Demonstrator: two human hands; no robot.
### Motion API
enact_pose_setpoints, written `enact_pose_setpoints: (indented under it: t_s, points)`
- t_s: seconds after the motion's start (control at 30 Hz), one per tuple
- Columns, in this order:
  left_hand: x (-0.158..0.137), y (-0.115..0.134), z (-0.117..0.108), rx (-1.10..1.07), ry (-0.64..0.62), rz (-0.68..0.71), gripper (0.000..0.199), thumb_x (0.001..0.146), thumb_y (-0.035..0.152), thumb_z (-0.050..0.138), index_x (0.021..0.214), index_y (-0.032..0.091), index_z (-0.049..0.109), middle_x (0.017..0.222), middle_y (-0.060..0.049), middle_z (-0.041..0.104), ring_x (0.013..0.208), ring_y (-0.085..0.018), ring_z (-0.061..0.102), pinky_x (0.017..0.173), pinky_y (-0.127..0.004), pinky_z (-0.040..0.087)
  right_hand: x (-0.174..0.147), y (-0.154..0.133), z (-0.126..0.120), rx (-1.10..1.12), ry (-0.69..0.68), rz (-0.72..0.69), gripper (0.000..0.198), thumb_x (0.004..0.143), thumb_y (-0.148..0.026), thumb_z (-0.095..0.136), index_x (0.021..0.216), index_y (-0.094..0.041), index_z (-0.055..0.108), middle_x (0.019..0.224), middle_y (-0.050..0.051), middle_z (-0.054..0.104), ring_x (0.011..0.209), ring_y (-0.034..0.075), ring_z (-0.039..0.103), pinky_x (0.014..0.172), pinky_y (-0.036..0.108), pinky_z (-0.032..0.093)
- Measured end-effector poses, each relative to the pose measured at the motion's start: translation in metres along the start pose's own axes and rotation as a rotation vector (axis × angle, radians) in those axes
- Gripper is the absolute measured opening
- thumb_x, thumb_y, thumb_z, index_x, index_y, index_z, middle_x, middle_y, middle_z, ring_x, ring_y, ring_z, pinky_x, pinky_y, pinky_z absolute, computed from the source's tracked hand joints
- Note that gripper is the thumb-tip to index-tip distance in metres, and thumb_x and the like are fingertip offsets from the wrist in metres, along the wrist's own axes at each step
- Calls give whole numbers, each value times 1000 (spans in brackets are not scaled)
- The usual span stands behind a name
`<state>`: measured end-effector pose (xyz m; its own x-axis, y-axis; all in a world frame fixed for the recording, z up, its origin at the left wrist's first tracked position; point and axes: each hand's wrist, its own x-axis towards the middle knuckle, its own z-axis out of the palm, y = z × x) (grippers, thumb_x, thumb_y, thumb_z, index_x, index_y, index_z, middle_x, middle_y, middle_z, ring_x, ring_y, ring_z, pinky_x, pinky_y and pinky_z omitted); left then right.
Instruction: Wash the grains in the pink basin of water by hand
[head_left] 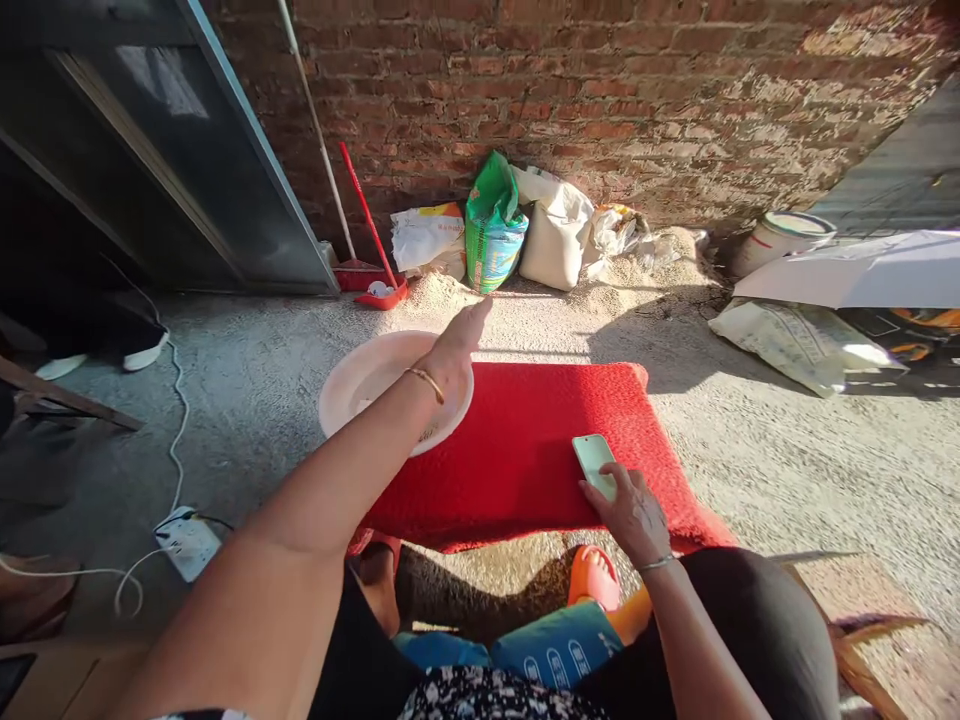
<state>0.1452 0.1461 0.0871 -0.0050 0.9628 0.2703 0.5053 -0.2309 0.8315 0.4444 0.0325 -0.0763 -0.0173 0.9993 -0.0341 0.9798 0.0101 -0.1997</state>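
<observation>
My left hand (456, 345) is stretched forward above the right part of a white round basin (341, 380), its fingers extended and seen edge-on. It holds nothing that I can see. A bracelet circles that wrist, and the forearm hides part of the basin. A few small bits lie in the basin, too small to name. My right hand (634, 512) grips the near end of a pale green phone (592, 455), thumb on one side and fingers on the other. The phone is at the red cloth (517, 440) covering a low table in front of my knees.
Against the brick wall stand a green sack (495, 225) and a white sack (556, 235) beside spilled grain. A red dustpan (382, 292) is left of them. A power strip (187, 542) with cables lies at left, near another person's shoes (146, 352). A bucket (784, 240) stands at right.
</observation>
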Motion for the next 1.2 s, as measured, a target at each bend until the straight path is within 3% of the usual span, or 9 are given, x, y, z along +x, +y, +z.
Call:
enact_pose_setpoints:
  t_s: [0.2, 0.33, 0.5, 0.67, 0.73, 0.8, 1.0, 1.1, 1.2]
  points:
    - [-136, -11, 31, 275, -500, 188, 28, 96, 32, 44, 99, 21, 70, 103, -5, 72, 98, -18, 66, 92, -33, 52, 5, -30, -10, 100, 48, 31, 33, 91, -51, 52, 111, -26, 61, 100, 6, 61, 82, 20, 63, 65, 29, 40]
    - [-184, -86, 50, 698, -278, 359, 36, 94, 28, 48, 126, 17, 61, 131, -13, 62, 130, -29, 51, 104, -48, 45, 7, -85, -5, 138, 42, -140, 32, 88, -50, 58, 110, -28, 63, 102, 5, 61, 89, 19, 61, 75, 28, 41]
    - [-188, -154, 55, 831, -225, 476, 53, 94, 43, 50, 142, 21, 48, 150, -13, 45, 139, -31, 39, 109, -50, 39, 26, -60, 0, 76, -17, -153, 36, 83, -46, 64, 114, -29, 63, 107, 5, 60, 98, 21, 59, 82, 30, 40]
    - [-189, -175, 47, 814, -205, 393, 56, 94, 49, 49, 143, 22, 48, 151, -14, 42, 140, -32, 38, 111, -51, 36, 46, 68, -42, -40, 26, 353, 42, 89, -49, 52, 122, -24, 60, 107, 9, 60, 91, 21, 63, 78, 31, 43]
    - [-190, -178, 46, 811, -207, 383, 57, 94, 50, 50, 143, 21, 49, 151, -15, 42, 140, -32, 38, 112, -51, 35, 46, 86, -56, -73, 84, 487, 46, 91, -52, 48, 124, -22, 59, 106, 11, 60, 89, 23, 63, 76, 33, 44]
    - [-192, -179, 46, 820, -215, 382, 56, 93, 49, 51, 142, 21, 50, 151, -15, 42, 140, -33, 37, 112, -52, 33, 36, 68, -55, -58, 140, 419, 46, 91, -52, 48, 124, -22, 60, 104, 11, 59, 86, 23, 63, 75, 33, 43]
    - [-192, -178, 45, 835, -230, 362, 53, 94, 46, 51, 141, 21, 52, 152, -15, 41, 141, -33, 36, 113, -54, 30, -28, -72, 7, 106, 22, -400, 36, 86, -49, 61, 117, -29, 62, 107, 6, 59, 95, 21, 57, 87, 33, 40]
    - [-191, -177, 45, 846, -232, 369, 54, 93, 45, 52, 140, 19, 52, 151, -16, 42, 140, -34, 36, 113, -54, 31, -39, -70, 17, 110, -18, -380, 38, 87, -50, 61, 118, -29, 61, 108, 5, 59, 96, 21, 57, 89, 33, 39]
    - [-191, -175, 46, 831, -219, 377, 54, 93, 45, 52, 139, 19, 53, 151, -16, 43, 140, -34, 38, 113, -54, 31, -33, -3, -2, 13, 4, -90, 38, 90, -46, 58, 122, -26, 60, 110, 8, 59, 96, 21, 59, 87, 33, 40]
